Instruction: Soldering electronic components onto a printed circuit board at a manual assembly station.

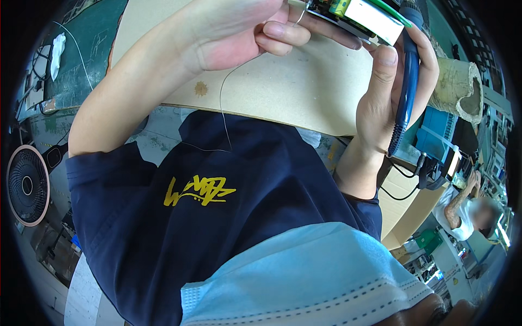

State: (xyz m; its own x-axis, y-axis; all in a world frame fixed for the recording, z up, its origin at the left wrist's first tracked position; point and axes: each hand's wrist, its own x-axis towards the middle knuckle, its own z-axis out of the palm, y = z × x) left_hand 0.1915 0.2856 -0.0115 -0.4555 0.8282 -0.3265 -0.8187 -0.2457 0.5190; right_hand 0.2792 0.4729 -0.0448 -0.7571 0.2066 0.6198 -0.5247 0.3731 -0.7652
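In the head view we look down past a pale blue pleated face mask (304, 277) and a navy short-sleeved shirt with a yellow scrawl on the chest (217, 217) to 2 bare hands raised close to the camera, which puts the work near the eyes, where small parts can be seen. Our left hand (234, 32) is curled, its fingers pressed together around the near end of a small green circuit board carrying a white block and a yellow-green part (359, 13); we judge that the hand steadies the board from below. A thin grey strand of wire (223, 108) hangs from this hand in a loose curve down onto the shirt, slack, so nothing pulls on it. Our right hand (389, 98) is closed around a slim blue pen-shaped tool with a ribbed black lower end (405, 92), held nearly upright with its upper end at the board and the thumb laid along the shaft, a hold that suits fine guiding. The tool's tip is cut off by the top edge of the picture, so we cannot tell whether it touches the board. Behind the hands lies a tan board-covered desk (283, 92), its near edge just beyond the shirt. A round pink-rimmed fan (27, 185) stands at the far left, and another person's arm (457, 204) shows at the lower right.
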